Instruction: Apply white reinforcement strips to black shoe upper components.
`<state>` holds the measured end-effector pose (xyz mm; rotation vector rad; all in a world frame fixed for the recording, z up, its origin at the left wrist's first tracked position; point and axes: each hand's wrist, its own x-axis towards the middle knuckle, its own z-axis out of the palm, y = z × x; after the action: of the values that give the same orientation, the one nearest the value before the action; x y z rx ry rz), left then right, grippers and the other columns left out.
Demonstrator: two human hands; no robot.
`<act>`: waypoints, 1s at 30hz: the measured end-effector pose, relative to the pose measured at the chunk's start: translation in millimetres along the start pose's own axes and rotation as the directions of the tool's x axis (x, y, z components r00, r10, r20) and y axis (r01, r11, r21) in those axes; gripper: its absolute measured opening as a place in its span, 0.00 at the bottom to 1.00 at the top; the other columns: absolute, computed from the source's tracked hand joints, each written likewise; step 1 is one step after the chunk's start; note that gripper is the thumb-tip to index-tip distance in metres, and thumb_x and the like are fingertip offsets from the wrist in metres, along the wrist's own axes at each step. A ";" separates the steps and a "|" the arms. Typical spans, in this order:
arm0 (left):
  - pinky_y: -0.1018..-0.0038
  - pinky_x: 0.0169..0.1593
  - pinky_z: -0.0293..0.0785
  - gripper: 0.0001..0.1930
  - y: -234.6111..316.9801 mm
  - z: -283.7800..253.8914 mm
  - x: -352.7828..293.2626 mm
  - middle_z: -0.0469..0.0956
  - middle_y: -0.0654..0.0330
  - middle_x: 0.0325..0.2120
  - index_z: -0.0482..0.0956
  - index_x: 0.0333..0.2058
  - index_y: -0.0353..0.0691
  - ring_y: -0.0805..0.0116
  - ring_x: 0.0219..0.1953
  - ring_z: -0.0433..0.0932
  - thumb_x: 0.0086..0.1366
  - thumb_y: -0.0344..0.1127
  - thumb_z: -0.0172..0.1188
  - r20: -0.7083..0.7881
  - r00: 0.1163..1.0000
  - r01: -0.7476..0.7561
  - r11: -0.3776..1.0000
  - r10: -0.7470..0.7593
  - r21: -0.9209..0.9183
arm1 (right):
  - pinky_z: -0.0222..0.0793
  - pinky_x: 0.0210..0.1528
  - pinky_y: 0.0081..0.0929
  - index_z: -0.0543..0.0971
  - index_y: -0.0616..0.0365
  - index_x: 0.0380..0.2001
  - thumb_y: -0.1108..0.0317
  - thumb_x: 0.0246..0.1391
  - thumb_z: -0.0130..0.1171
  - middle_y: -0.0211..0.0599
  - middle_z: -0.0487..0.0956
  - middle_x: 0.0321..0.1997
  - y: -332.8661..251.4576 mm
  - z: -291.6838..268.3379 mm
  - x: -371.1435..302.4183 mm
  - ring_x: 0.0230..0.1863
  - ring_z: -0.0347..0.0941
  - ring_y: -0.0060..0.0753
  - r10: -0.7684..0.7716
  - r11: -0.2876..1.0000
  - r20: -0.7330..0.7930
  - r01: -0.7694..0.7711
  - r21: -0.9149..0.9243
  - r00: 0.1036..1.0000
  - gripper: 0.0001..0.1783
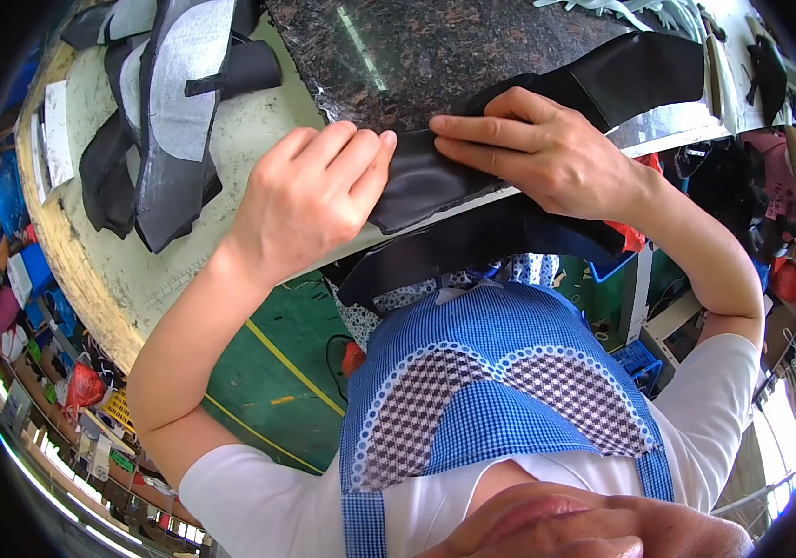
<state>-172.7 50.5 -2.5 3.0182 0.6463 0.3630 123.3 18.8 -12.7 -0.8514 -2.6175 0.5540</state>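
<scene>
A long black leather-like piece (421, 181) lies along the table's near edge, partly on a dark speckled stone slab (444, 56). With its fingers curled in, my left hand (310, 200) pinches the piece near its left end. My right hand (547, 153) grips its far edge a little to the right, two fingers stretched leftward along it and the others bent. Both thumbs are mostly hidden. Past my right hand, the piece runs on to the upper right, with a seam across it. Another black piece (472, 244) hangs below the table edge, over my lap.
Left on the pale worktable (231, 200) lies a pile of black pieces (170, 181), some with grey-white backing. Pale strips (616, 11) lie at the far right. Green floor with yellow lines (291, 363) shows below. Another person (793, 186) is at the right.
</scene>
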 end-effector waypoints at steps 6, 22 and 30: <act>0.67 0.47 0.79 0.27 -12.0 -19.6 -8.0 0.77 0.60 0.43 0.83 0.54 0.46 0.61 0.48 0.79 0.52 0.29 0.61 0.133 0.991 -0.023 1.000 0.021 0.012 | 0.75 0.52 0.31 0.81 0.50 0.59 0.65 0.42 0.67 0.21 0.75 0.69 -11.6 -2.2 22.8 0.52 0.71 0.32 -0.022 0.991 0.182 0.046 -0.123 0.983 0.35; 0.61 0.57 0.73 0.20 -34.9 -58.4 -16.1 0.77 0.55 0.50 0.81 0.49 0.35 0.53 0.53 0.76 0.55 0.28 0.65 0.146 0.970 0.243 0.854 -0.197 -0.460 | 0.77 0.31 0.33 0.72 0.55 0.26 0.65 0.45 0.62 0.35 0.71 0.29 -78.8 -19.7 -7.9 0.32 0.75 0.36 -0.016 0.997 0.207 0.030 -0.067 0.978 0.09; 0.63 0.50 0.77 0.19 -90.2 -29.3 -30.8 0.77 0.60 0.49 0.81 0.49 0.45 0.56 0.50 0.78 0.58 0.35 0.70 -0.308 0.835 0.527 0.824 -0.456 0.208 | 0.78 0.50 0.43 0.80 0.62 0.39 0.58 0.55 0.70 0.39 0.80 0.40 -87.5 28.0 -20.8 0.46 0.78 0.47 0.081 0.943 0.388 -0.197 0.269 0.918 0.18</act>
<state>-242.9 119.9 11.8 2.9051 1.5921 0.6674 85.0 -66.4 -1.0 -0.9096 -2.6994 1.2339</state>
